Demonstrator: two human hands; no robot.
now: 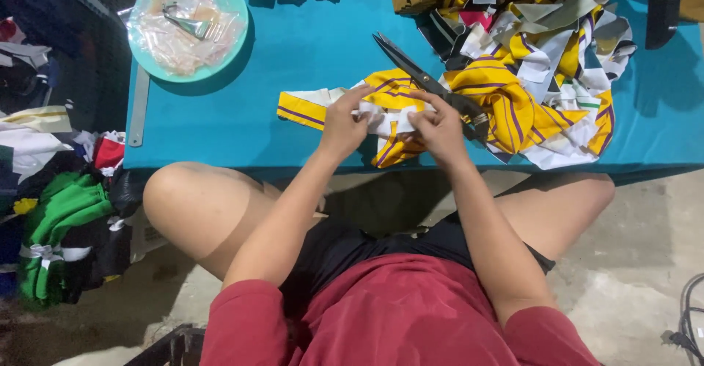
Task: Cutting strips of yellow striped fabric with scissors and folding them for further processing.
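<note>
Now I am sitting at the edge of the blue table (308, 50) and I am holding a yellow and white fabric strip (381, 113) with both hands. My left hand (343, 125) is pinching the strip near its middle, fingers closed on the cloth and pressing it against the table, so that it is lying flat and not sliding. My right hand (440, 125) is closed on the same strip just beside the left one, and together they are keeping the piece stretched between them; whether the right hand is also touching the handle of the scissors (429, 83) I cannot tell, because the fingers are hiding it. The scissors are lying on the cloth with the blades a little open and the tips pointing away from me, just behind my right hand, so they are easy to reach. The free end of the strip is running to the left over the table. On my right a pile of fabric scraps (546, 65) in yellow, white and purple stripes is lying, touching the strip. Further left a turquoise bowl (238, 39) with a plastic bag inside is standing well apart, and a metal ruler (138, 109) is lying along the table edge.
</note>
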